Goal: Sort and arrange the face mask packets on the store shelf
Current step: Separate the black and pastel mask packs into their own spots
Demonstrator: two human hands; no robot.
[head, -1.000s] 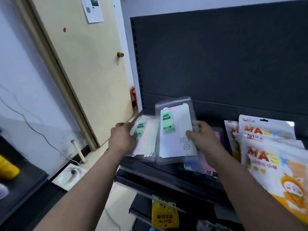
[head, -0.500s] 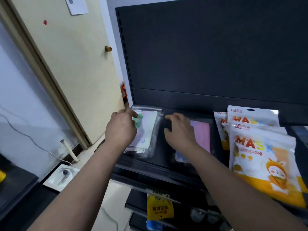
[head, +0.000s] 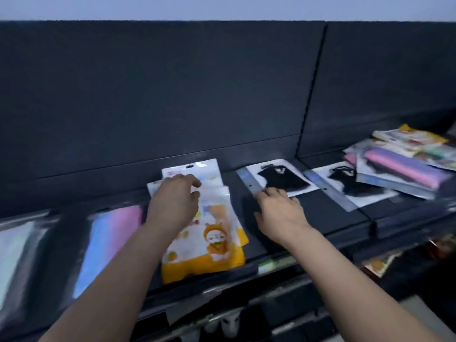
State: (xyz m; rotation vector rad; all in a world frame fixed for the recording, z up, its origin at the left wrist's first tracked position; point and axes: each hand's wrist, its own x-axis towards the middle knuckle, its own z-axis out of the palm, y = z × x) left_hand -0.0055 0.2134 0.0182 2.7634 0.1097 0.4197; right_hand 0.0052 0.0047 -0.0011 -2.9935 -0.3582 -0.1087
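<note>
My left hand (head: 174, 206) lies palm down on a stack of white and orange cartoon mask packets (head: 212, 245) on the dark shelf (head: 328, 215), fingers bent over the top packets. My right hand (head: 278, 213) hovers over bare shelf with its fingers spread, fingertips touching the near corner of a clear packet with a black mask (head: 278, 180). A second black mask packet (head: 350, 187) lies further right. At the left lie a pink and blue packet (head: 108, 240) and a pale packet (head: 14, 253), both blurred.
A loose pile of mixed packets (head: 407, 164), pink, purple and yellow, sits at the far right of the shelf. A dark back panel (head: 172, 95) rises behind the shelf. Lower shelves with more goods (head: 380, 262) show below the front edge.
The view has swung right along the shelf. Both hands left the clear face mask packets at the left; the left now rests on the orange stack, the right reaches the black mask packet.
</note>
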